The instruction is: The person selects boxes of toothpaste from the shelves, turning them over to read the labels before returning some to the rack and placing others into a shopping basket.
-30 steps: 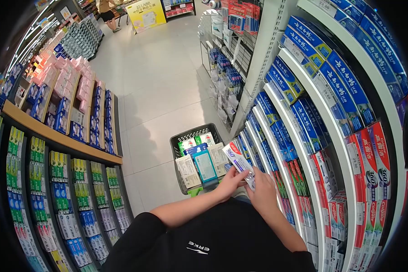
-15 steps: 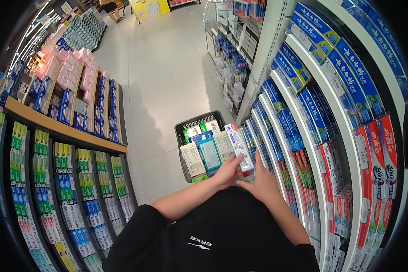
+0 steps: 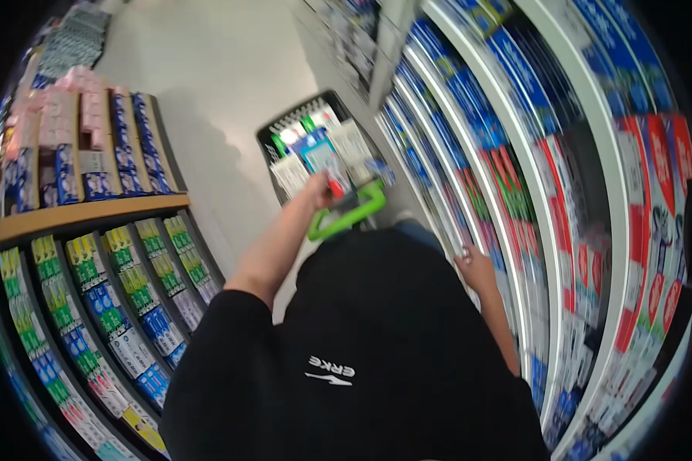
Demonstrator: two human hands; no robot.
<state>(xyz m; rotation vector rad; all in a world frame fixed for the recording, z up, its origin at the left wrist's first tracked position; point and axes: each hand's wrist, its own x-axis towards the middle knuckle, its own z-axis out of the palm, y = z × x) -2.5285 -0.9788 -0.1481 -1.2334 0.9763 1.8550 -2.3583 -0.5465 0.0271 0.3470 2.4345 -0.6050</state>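
Observation:
My left hand [image 3: 317, 192] is closed on a white and red box [image 3: 336, 187], mostly hidden by the fingers and blur, over the near part of a dark shopping basket [image 3: 263, 138]. Inside the basket lie a teal-edged pack [image 3: 321, 156], pale boxes [image 3: 350, 142] and green and white packs. A green handle [image 3: 350, 219] curves just below my left hand. My right hand [image 3: 477, 269] hangs low beside the right shelves, its fingers smeared by motion; whether it holds anything is unclear.
Curved shelves [image 3: 550, 253] of toothpaste boxes rise on the right. On the left, a shelf unit [image 3: 92, 215] holds green, yellow and blue boxes, with pink packs [image 3: 58, 115] above. The grey floor [image 3: 196, 100] runs between them.
My left hand has carried the box leftward over the basket. My right hand has come away from the box and dropped to the right. The view has shifted, and the green handle shows more.

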